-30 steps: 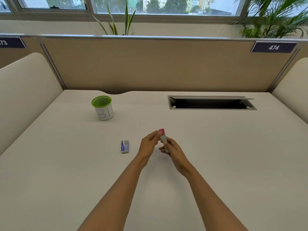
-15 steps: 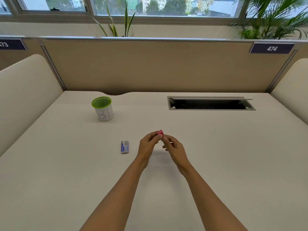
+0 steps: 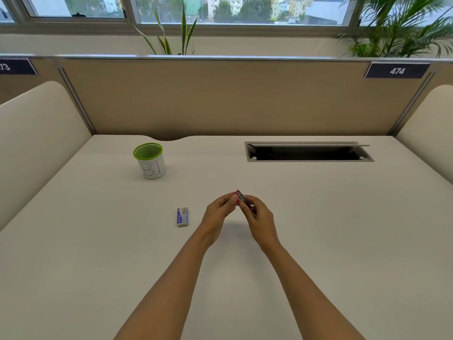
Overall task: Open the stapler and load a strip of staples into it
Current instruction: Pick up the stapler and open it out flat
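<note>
Head cam: you've got both hands raised just above the desk [image 3: 318, 241], mid-frame, meeting on the stapler [image 3: 241, 198]. It's small, slim, pink/red shell w/ a silvery metal rail showing along its upper side. Long axis runs diagonal: far end points up-left, away from you, near end angles down-right into your right hand [image 3: 259, 217]. Right hand wraps the near part, fingers curled tight round the body, so it's clamped on the stapler. Left hand [image 3: 219, 211] pinches the far tip btw thumb and fingertips, also closed on it. Can't tell if the stapler is hinged open or shut; too small and mostly covered by fingers.

Staple box [image 3: 182, 216] lies flat on the desk just left of your left hand, not touching it. Small rectangular carton, blue and white/grey print, long axis roughly front-to-back.

Desk surface is smooth, matte, off-white laminate. Farther back on the left, well apart from the hands, stands a pen cup [image 3: 149, 160]: round, green mesh w/ a bright green rim, white paper wrap marked "B1" in thin handwriting. Back right, a rectangular cable slot [image 3: 308, 153] w/ a grey metal frame and lid tipped up, dark inside. Beige fabric-look partition [image 3: 220, 99] behind, navy tag "474" [image 3: 397, 70].
</note>
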